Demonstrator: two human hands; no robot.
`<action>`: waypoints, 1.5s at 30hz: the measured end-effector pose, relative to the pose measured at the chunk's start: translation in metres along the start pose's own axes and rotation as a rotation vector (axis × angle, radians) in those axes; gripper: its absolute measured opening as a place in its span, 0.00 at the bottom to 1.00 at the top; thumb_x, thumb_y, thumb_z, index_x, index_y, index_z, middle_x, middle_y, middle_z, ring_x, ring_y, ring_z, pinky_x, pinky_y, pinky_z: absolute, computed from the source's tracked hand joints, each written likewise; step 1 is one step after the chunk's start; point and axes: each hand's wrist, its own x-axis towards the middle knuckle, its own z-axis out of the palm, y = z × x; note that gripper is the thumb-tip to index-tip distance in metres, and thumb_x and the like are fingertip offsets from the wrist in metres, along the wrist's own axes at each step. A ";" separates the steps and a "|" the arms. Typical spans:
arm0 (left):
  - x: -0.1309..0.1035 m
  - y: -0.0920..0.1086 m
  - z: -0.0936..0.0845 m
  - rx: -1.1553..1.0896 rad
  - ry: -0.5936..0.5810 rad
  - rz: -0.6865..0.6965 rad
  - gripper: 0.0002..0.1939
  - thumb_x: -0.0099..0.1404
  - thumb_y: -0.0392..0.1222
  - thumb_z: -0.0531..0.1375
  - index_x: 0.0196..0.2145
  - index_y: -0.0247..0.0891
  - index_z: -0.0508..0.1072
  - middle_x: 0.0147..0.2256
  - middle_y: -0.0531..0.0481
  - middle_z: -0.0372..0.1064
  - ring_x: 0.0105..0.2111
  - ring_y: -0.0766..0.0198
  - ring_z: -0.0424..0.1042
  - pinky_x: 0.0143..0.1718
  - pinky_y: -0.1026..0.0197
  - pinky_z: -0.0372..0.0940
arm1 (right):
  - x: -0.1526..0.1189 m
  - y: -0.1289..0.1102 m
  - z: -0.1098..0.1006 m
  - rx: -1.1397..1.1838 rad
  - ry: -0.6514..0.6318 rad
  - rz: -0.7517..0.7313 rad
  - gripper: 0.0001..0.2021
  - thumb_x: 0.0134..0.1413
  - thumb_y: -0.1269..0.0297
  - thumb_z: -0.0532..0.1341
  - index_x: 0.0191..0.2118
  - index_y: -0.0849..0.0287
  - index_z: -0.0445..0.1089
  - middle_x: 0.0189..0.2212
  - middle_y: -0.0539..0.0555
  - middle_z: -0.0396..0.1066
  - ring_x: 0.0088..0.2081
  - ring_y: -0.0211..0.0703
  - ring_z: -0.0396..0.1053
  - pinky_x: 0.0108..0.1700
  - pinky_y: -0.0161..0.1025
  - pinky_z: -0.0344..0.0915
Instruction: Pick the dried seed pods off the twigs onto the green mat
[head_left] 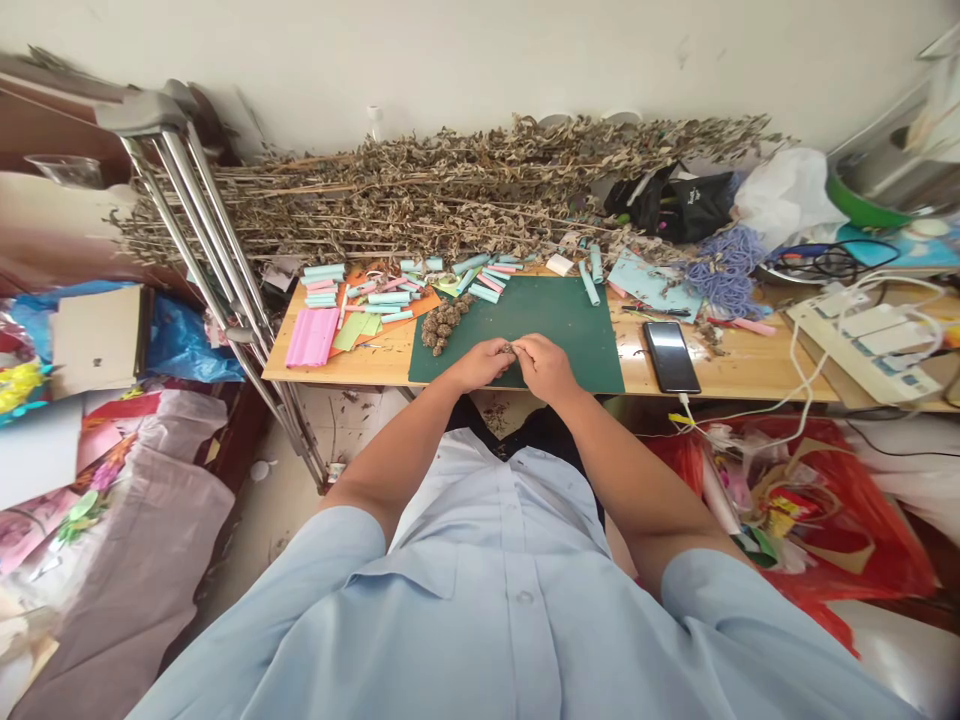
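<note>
My left hand (484, 364) and my right hand (544, 366) meet over the near edge of a green cutting mat (555, 315). Both have their fingers closed in a pinch around a small brown dried clump (508, 348), mostly hidden by the fingertips. Just beyond my left hand, a pile of brown dried balls (444, 322) rests on the mat's left part. Rolled strips of light blue paper (390, 298) and pink paper lie left of and behind the mat, some overlapping its back edge.
Long dried plant stalks (420, 190) stretch along the wall. A phone (671, 357) on a cable lies right of the mat, near a power strip (862, 340) and purple yarn (724, 270). Metal crutches (217, 240) lean at the table's left end. A red bag (840, 510) sits lower right.
</note>
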 end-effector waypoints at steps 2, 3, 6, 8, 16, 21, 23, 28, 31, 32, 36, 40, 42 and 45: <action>0.001 -0.001 0.000 -0.059 -0.008 -0.026 0.06 0.62 0.41 0.58 0.33 0.38 0.62 0.23 0.58 0.54 0.22 0.72 0.54 0.23 0.67 0.48 | 0.001 0.000 -0.006 -0.045 -0.053 -0.073 0.15 0.70 0.64 0.50 0.46 0.56 0.74 0.43 0.60 0.76 0.45 0.50 0.73 0.48 0.46 0.70; 0.001 -0.002 0.001 -0.081 -0.011 -0.036 0.06 0.61 0.40 0.58 0.33 0.38 0.62 0.23 0.58 0.53 0.21 0.72 0.53 0.23 0.67 0.47 | 0.001 0.000 -0.008 -0.070 -0.071 -0.097 0.15 0.70 0.64 0.50 0.47 0.56 0.74 0.43 0.60 0.76 0.45 0.50 0.73 0.48 0.46 0.70; 0.002 -0.004 0.001 -0.088 -0.001 -0.029 0.05 0.59 0.37 0.57 0.32 0.38 0.62 0.23 0.58 0.53 0.21 0.72 0.53 0.23 0.67 0.47 | 0.002 0.000 -0.012 -0.173 -0.105 -0.140 0.14 0.70 0.66 0.51 0.46 0.57 0.74 0.42 0.60 0.76 0.43 0.49 0.73 0.46 0.45 0.70; 0.002 -0.005 0.002 -0.053 0.019 -0.013 0.04 0.59 0.37 0.56 0.30 0.38 0.61 0.23 0.58 0.55 0.22 0.72 0.54 0.24 0.67 0.49 | 0.003 -0.001 -0.012 -0.244 -0.116 -0.148 0.13 0.68 0.67 0.52 0.41 0.58 0.74 0.40 0.61 0.76 0.41 0.49 0.72 0.44 0.44 0.69; -0.001 0.001 0.003 -0.149 0.011 -0.057 0.05 0.58 0.36 0.56 0.29 0.39 0.60 0.21 0.60 0.51 0.20 0.73 0.50 0.22 0.68 0.47 | 0.004 -0.005 0.004 -0.038 0.033 0.111 0.08 0.61 0.66 0.57 0.33 0.56 0.73 0.32 0.55 0.76 0.35 0.46 0.71 0.41 0.43 0.69; -0.004 0.005 0.001 -0.201 -0.038 -0.080 0.05 0.59 0.38 0.58 0.32 0.39 0.62 0.21 0.60 0.49 0.18 0.74 0.47 0.19 0.67 0.41 | -0.001 -0.004 0.010 0.283 0.043 0.387 0.11 0.64 0.58 0.56 0.37 0.55 0.74 0.28 0.51 0.75 0.31 0.45 0.73 0.37 0.43 0.73; -0.003 0.005 0.000 -0.207 -0.042 -0.084 0.05 0.59 0.38 0.58 0.32 0.39 0.62 0.22 0.60 0.48 0.18 0.74 0.47 0.19 0.66 0.40 | -0.002 -0.003 0.008 0.225 0.047 0.324 0.12 0.66 0.58 0.56 0.37 0.55 0.75 0.29 0.52 0.75 0.33 0.46 0.74 0.41 0.45 0.73; -0.001 0.003 -0.001 -0.250 -0.037 -0.101 0.08 0.59 0.37 0.59 0.31 0.40 0.60 0.22 0.60 0.48 0.17 0.74 0.47 0.19 0.67 0.40 | 0.000 -0.002 -0.005 -0.033 -0.063 -0.034 0.15 0.70 0.62 0.51 0.45 0.56 0.75 0.41 0.60 0.77 0.45 0.50 0.73 0.50 0.47 0.71; -0.001 0.003 -0.001 -0.252 -0.043 -0.105 0.08 0.59 0.36 0.59 0.32 0.39 0.61 0.22 0.60 0.49 0.17 0.75 0.47 0.19 0.67 0.39 | 0.002 -0.002 -0.013 -0.144 -0.135 -0.142 0.16 0.70 0.65 0.49 0.48 0.58 0.74 0.43 0.62 0.76 0.44 0.50 0.73 0.48 0.46 0.70; -0.002 0.003 -0.001 -0.247 -0.049 -0.108 0.07 0.58 0.36 0.59 0.32 0.39 0.61 0.22 0.60 0.49 0.17 0.75 0.47 0.19 0.67 0.39 | 0.003 -0.001 -0.015 -0.183 -0.154 -0.160 0.15 0.70 0.66 0.49 0.46 0.59 0.74 0.42 0.61 0.76 0.43 0.50 0.72 0.47 0.46 0.70; -0.002 0.005 -0.001 -0.203 -0.058 -0.126 0.06 0.58 0.35 0.59 0.32 0.39 0.63 0.22 0.60 0.50 0.18 0.74 0.48 0.19 0.67 0.41 | 0.007 0.000 -0.015 -0.293 -0.197 -0.178 0.13 0.67 0.68 0.52 0.37 0.58 0.73 0.36 0.60 0.75 0.38 0.49 0.71 0.42 0.44 0.68; -0.002 0.006 -0.001 -0.179 -0.043 -0.120 0.05 0.58 0.36 0.58 0.31 0.39 0.62 0.23 0.58 0.53 0.18 0.74 0.51 0.19 0.67 0.43 | 0.006 -0.001 -0.007 -0.240 -0.133 -0.104 0.09 0.62 0.67 0.55 0.33 0.57 0.72 0.34 0.59 0.75 0.37 0.49 0.71 0.42 0.44 0.68; -0.002 0.005 -0.002 -0.200 -0.046 -0.114 0.06 0.59 0.37 0.59 0.31 0.39 0.62 0.23 0.59 0.53 0.18 0.74 0.50 0.19 0.67 0.42 | 0.004 -0.002 -0.001 -0.127 -0.048 0.009 0.08 0.61 0.65 0.56 0.33 0.56 0.72 0.33 0.57 0.75 0.36 0.48 0.71 0.42 0.44 0.69; -0.003 0.004 -0.003 -0.251 -0.068 -0.097 0.07 0.59 0.38 0.59 0.32 0.39 0.62 0.23 0.59 0.51 0.17 0.75 0.48 0.19 0.67 0.40 | 0.000 -0.003 0.007 0.131 0.033 0.261 0.10 0.63 0.60 0.57 0.35 0.55 0.73 0.29 0.53 0.75 0.32 0.45 0.72 0.38 0.43 0.72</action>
